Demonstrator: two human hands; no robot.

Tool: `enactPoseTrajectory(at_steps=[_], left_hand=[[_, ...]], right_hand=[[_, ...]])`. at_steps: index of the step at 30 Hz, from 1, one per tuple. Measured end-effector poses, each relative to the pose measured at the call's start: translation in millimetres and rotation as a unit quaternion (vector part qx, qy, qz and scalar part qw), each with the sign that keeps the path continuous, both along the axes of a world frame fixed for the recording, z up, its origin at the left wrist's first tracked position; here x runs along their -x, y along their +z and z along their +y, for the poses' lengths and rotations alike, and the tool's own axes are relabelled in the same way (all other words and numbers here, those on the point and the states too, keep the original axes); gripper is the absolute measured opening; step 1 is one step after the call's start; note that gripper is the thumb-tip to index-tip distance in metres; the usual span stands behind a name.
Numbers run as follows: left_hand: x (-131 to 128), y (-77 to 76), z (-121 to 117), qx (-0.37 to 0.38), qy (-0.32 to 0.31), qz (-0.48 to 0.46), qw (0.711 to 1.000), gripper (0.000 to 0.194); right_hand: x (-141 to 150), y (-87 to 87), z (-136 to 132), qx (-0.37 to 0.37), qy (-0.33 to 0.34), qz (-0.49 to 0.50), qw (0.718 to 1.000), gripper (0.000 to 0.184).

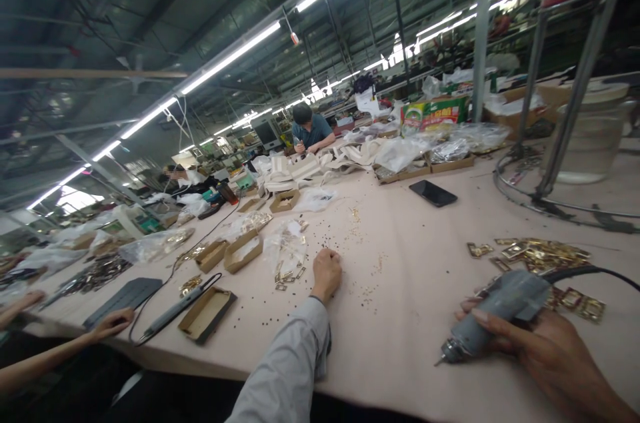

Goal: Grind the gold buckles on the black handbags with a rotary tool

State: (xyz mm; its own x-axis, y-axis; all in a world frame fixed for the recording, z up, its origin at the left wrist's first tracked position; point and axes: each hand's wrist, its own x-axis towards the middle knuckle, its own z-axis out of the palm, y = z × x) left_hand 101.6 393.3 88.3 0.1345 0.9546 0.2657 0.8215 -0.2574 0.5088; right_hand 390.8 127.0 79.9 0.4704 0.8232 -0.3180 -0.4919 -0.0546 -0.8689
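My right hand [545, 350] is wrapped round a grey electric screwdriver [493, 313] whose bit points left and down at the table; its black cable runs off to the right. My left hand [327, 273], in a grey sleeve, rests as a closed fist on the pale table [410, 316] next to several small gold buckles [287, 276] and a clear plastic bag [285, 246]. What the fist holds, if anything, is hidden. Tiny screws [367, 293] lie scattered just right of it.
A pile of gold metal parts [543, 256] lies behind my right hand. A black phone [433, 193] lies farther back. Cardboard trays [243, 251], a second screwdriver [173, 310] and a co-worker's hand [113, 324] are at the left. A metal stool frame [565, 143] stands at right. Another person [310, 133] works far off.
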Motion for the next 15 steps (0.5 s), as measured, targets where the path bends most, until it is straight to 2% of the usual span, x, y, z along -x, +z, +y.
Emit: enactPoseTrajectory(at_steps=[8, 11, 15], left_hand=[[25.7, 21.1, -7.5, -0.008, -0.058, -0.016, 0.998, 0.016], [39.4, 32.8, -4.5, -0.017, -0.044, -0.019, 0.999, 0.022], [53.4, 41.8, 0.2, -0.004, -0.024, 0.003, 1.0, 0.02]], right_hand=[[-6.5, -19.8, 1.0, -0.025, 0.019, -0.024, 0.999, 0.058], [-7.7, -24.3, 1.5, -0.027, 0.027, -0.026, 0.999, 0.056], [-7.5, -19.8, 1.2, -0.016, 0.028, -0.023, 0.999, 0.057]])
